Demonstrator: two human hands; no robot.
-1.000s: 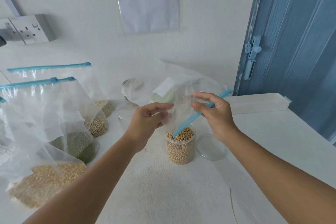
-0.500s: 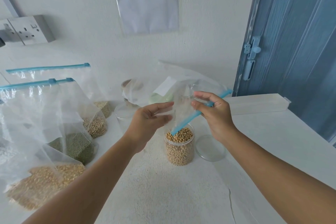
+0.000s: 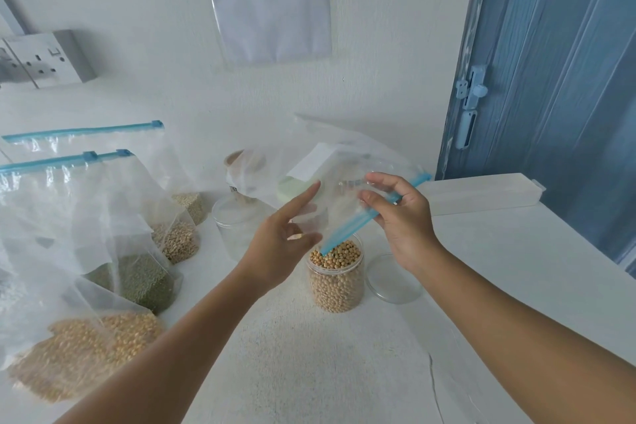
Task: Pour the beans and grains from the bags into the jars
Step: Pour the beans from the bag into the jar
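The right hand (image 3: pixel 404 220) pinched the empty zip bag (image 3: pixel 347 189) by its blue strip above the soybean jar (image 3: pixel 337 280); the left hand (image 3: pixel 282 244) was open. The bag looked light, floppy and slippery.

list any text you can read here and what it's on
Sheet on the wall: printed lines numbered "4." and "5."; line 5 seems to start "Tutup", the rest too small and blurred to read.
Label on the jar at the back: dark print, too blurred to read.
White label on the bag at the back: blank as far as it shows.
Socket: no readable text.
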